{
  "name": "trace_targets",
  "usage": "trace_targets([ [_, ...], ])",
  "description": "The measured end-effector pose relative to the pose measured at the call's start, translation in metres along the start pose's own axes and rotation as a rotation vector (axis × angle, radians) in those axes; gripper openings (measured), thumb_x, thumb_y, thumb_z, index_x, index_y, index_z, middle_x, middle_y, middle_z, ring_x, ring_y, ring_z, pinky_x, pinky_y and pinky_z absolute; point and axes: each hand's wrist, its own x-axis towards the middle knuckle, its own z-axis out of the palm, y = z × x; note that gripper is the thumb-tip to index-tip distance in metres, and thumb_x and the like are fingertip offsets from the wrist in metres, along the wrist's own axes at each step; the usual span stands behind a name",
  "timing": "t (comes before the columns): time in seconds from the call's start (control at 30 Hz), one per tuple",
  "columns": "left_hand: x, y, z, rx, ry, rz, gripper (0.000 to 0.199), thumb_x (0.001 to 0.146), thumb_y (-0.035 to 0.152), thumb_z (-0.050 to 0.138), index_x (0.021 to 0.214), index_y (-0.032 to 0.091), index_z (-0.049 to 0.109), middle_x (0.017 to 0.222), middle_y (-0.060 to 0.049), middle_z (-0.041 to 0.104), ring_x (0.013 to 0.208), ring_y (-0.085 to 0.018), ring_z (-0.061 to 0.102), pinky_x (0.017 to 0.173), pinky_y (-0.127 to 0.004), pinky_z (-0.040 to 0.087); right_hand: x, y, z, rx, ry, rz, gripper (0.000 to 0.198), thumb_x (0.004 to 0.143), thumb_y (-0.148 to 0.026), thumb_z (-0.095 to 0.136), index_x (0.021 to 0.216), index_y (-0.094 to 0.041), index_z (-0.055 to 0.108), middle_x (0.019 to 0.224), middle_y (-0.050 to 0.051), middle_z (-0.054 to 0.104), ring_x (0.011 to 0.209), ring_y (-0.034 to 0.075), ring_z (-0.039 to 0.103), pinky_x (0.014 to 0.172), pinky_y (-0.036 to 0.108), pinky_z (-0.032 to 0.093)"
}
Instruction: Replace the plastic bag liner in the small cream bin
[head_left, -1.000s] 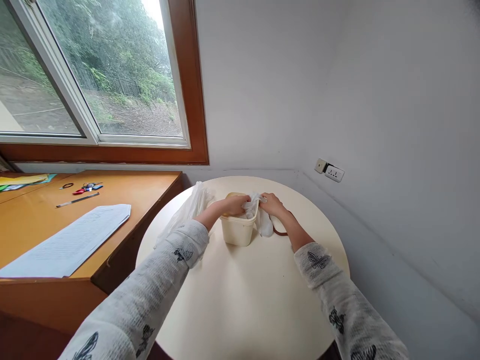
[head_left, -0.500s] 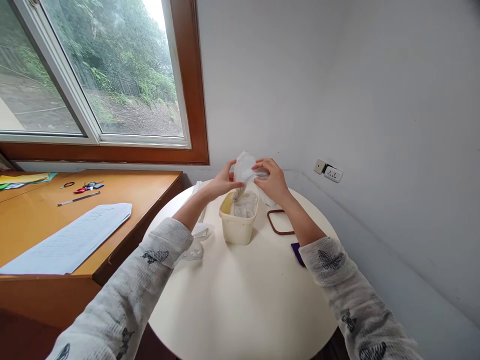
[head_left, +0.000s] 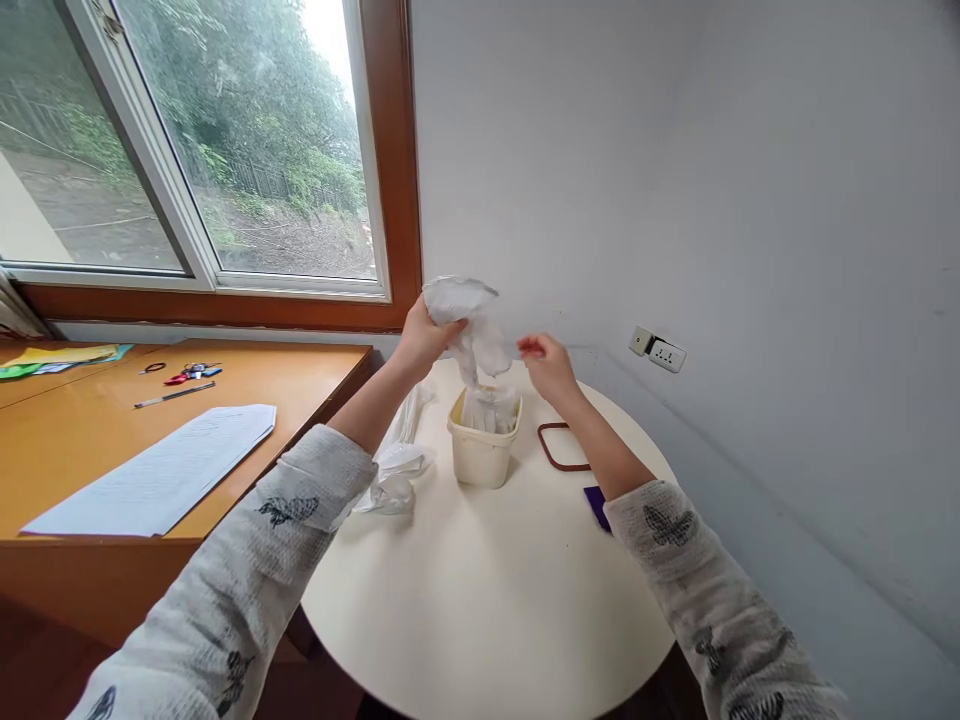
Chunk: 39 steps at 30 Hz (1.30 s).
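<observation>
My left hand [head_left: 427, 340] grips a crumpled white plastic bag [head_left: 461, 298], its thumb across the front. The bag's lower folds hang over a cream plastic tub [head_left: 480, 460] on the round table. More thin white plastic [head_left: 489, 408] bunches up inside the tub; whether it joins the held bag, I cannot tell. To the right of the bag, my right hand [head_left: 551, 370] is raised with its fingers loosely bent and apart from the plastic. It appears to hold nothing.
More white plastic bags [head_left: 401, 465] lie left of the tub on the round table [head_left: 487, 600]. A brown square frame [head_left: 547, 447] and a purple piece [head_left: 598, 508] lie to the right. Papers [head_left: 165, 470], a pen [head_left: 176, 396] and keys [head_left: 196, 371] rest on the wooden desk.
My right hand has let go of the plastic bag and drawn off to the right. My left hand has lifted the bag up and to the left, and the bag now hangs more loosely.
</observation>
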Motion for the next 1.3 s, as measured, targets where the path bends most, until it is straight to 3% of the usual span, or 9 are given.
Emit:
trace_targets([
  [0.17, 0.001, 0.026, 0.012, -0.029, 0.008, -0.004, 0.033, 0.055, 0.023, 0.069, 0.083, 0.014, 0.055, 0.076, -0.001, 0.058, 0.075, -0.018, 0.057, 0.064, -0.033, 0.048, -0.015, 0.02, 0.027, -0.124, -0.345, 0.057, 0.03, 0.067, -0.026, 0.061, 0.096, -0.021, 0.061, 0.098, 0.005, 0.066, 0.088, 0.02, 0.061, 0.074, 0.029, 0.046],
  [0.3, 0.0, 0.034, 0.017, -0.063, 0.016, 0.028, 0.029, 0.056, 0.021, 0.069, 0.079, 0.015, 0.053, 0.072, 0.001, 0.055, 0.076, -0.017, 0.057, 0.067, -0.034, 0.049, -0.017, 0.02, 0.035, -0.263, -0.452, 0.109, 0.025, 0.08, -0.036, 0.051, 0.09, -0.017, 0.063, 0.095, 0.013, 0.066, 0.088, 0.028, 0.061, 0.07, 0.034, 0.045],
  [0.43, -0.004, 0.026, 0.014, -0.111, -0.024, -0.05, 0.03, 0.057, 0.019, 0.07, 0.081, 0.014, 0.053, 0.074, 0.0, 0.057, 0.077, -0.016, 0.058, 0.074, -0.036, 0.05, -0.013, 0.015, 0.042, -0.37, -0.543, 0.143, 0.027, 0.088, -0.036, 0.044, 0.097, -0.017, 0.06, 0.103, 0.013, 0.062, 0.092, 0.023, 0.059, 0.076, 0.035, 0.046],
  [0.63, -0.018, 0.0, 0.005, -0.042, -0.197, -0.127, 0.03, 0.056, 0.013, 0.063, 0.087, 0.013, 0.061, 0.083, -0.004, 0.064, 0.084, -0.017, 0.059, 0.085, -0.036, 0.045, -0.011, 0.007, 0.053, -0.379, -0.674, 0.156, 0.024, 0.083, -0.03, 0.056, 0.102, -0.015, 0.058, 0.102, 0.006, 0.06, 0.089, 0.017, 0.059, 0.078, 0.036, 0.048],
  [0.77, -0.022, -0.001, 0.0, -0.058, -0.2, -0.142, 0.032, 0.056, 0.012, 0.057, 0.088, 0.013, 0.063, 0.086, -0.005, 0.067, 0.087, -0.017, 0.06, 0.087, -0.035, 0.043, -0.002, 0.005, 0.038, -0.239, -0.571, 0.154, 0.016, 0.074, -0.021, 0.062, 0.089, -0.016, 0.064, 0.089, 0.006, 0.067, 0.082, 0.02, 0.061, 0.07, 0.028, 0.047],
  [0.93, -0.02, 0.014, -0.002, -0.056, -0.252, -0.093, 0.038, 0.06, 0.013, 0.051, 0.095, 0.016, 0.065, 0.093, -0.005, 0.068, 0.093, -0.018, 0.06, 0.09, -0.034, 0.04, 0.005, -0.009, 0.006, 0.02, -0.295, 0.129, 0.041, 0.089, -0.035, 0.034, 0.128, -0.023, 0.038, 0.109, 0.006, 0.061, 0.086, 0.012, 0.061, 0.07, 0.022, 0.046],
  [1.03, -0.023, 0.025, 0.002, 0.03, -0.344, 0.024, 0.043, 0.062, 0.011, 0.045, 0.1, 0.016, 0.064, 0.095, -0.005, 0.068, 0.091, -0.017, 0.06, 0.088, -0.032, 0.041, 0.002, -0.026, -0.006, 0.397, -0.247, 0.095, 0.06, 0.081, -0.051, 0.048, 0.133, -0.031, 0.028, 0.096, 0.002, 0.063, 0.074, 0.011, 0.062, 0.063, 0.023, 0.046],
  [1.17, -0.032, 0.04, 0.009, 0.389, -0.371, 0.176, 0.036, 0.066, 0.014, 0.043, 0.093, 0.014, 0.067, 0.083, -0.004, 0.069, 0.08, -0.018, 0.061, 0.078, -0.028, 0.044, 0.003, -0.039, -0.005, 0.68, -0.191, 0.126, 0.041, 0.067, -0.047, 0.066, 0.1, -0.024, 0.057, 0.077, -0.001, 0.062, 0.063, 0.011, 0.06, 0.062, 0.025, 0.043],
  [1.3, -0.043, 0.049, 0.009, 0.838, -0.344, 0.211, 0.024, 0.067, 0.019, 0.047, 0.077, 0.014, 0.068, 0.066, -0.004, 0.065, 0.065, -0.018, 0.058, 0.06, -0.026, 0.042, 0.011, -0.036, 0.002, 0.854, -0.092, 0.191, 0.021, 0.067, -0.037, 0.064, 0.075, -0.019, 0.058, 0.075, 0.0, 0.063, 0.066, 0.011, 0.059, 0.071, 0.029, 0.044],
])
